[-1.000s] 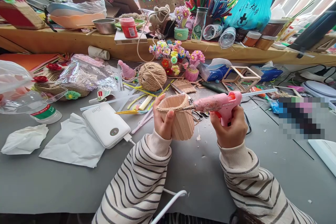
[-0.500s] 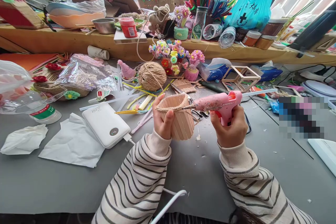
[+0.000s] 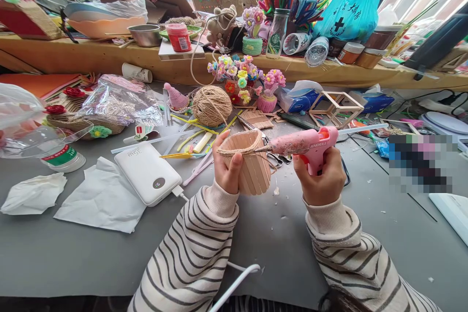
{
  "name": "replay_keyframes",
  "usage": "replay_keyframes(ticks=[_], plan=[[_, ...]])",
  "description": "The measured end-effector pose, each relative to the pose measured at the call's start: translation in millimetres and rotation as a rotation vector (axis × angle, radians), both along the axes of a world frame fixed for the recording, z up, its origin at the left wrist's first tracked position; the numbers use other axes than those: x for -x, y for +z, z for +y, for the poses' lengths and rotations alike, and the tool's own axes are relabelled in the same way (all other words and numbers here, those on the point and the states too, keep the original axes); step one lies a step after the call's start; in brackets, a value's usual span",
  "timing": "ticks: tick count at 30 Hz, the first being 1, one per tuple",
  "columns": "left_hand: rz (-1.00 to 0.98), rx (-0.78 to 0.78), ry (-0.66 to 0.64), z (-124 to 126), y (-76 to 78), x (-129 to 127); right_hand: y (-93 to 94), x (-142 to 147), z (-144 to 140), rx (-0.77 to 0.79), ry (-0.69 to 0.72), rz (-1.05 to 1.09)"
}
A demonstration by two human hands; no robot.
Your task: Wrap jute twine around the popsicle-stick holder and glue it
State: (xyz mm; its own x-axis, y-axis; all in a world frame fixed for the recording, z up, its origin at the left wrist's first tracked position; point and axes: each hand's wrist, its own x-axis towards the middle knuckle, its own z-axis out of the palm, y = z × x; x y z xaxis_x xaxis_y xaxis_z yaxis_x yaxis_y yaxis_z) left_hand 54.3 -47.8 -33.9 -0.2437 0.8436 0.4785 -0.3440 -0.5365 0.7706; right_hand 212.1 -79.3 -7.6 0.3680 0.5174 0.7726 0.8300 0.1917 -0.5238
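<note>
My left hand (image 3: 228,168) is closed around the left side of a small cup made of upright wooden craft sticks (image 3: 255,175), thumb in front. Jute twine (image 3: 243,148) runs along the cup's rim. In my right hand (image 3: 323,178) is a pink hot glue gun (image 3: 303,145), gripped by its handle, with a glue stick (image 3: 361,129) jutting from its rear. The gun's nozzle points left and is at the twine on the near right of the rim; whether it touches, I cannot tell. Behind the cup lie scissors (image 3: 278,161), partly hidden.
A ball of jute twine (image 3: 212,106) sits behind the cup. To the left are a white power bank (image 3: 148,174) with a cable and a white tissue (image 3: 102,197). A wooden stick frame (image 3: 336,109) stands at the back right. Crafts and jars crowd the ledge (image 3: 175,66).
The cup, the glue gun and both hands hold almost the same position. Only the lit display on the power bank looks different.
</note>
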Motion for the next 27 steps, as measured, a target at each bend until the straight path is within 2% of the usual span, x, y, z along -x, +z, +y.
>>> replay_keyframes(ticks=[27], plan=[[0.029,0.047,0.043,1.6,-8.3,1.9,1.0,1.2,-1.0,-0.004,0.014,0.013]])
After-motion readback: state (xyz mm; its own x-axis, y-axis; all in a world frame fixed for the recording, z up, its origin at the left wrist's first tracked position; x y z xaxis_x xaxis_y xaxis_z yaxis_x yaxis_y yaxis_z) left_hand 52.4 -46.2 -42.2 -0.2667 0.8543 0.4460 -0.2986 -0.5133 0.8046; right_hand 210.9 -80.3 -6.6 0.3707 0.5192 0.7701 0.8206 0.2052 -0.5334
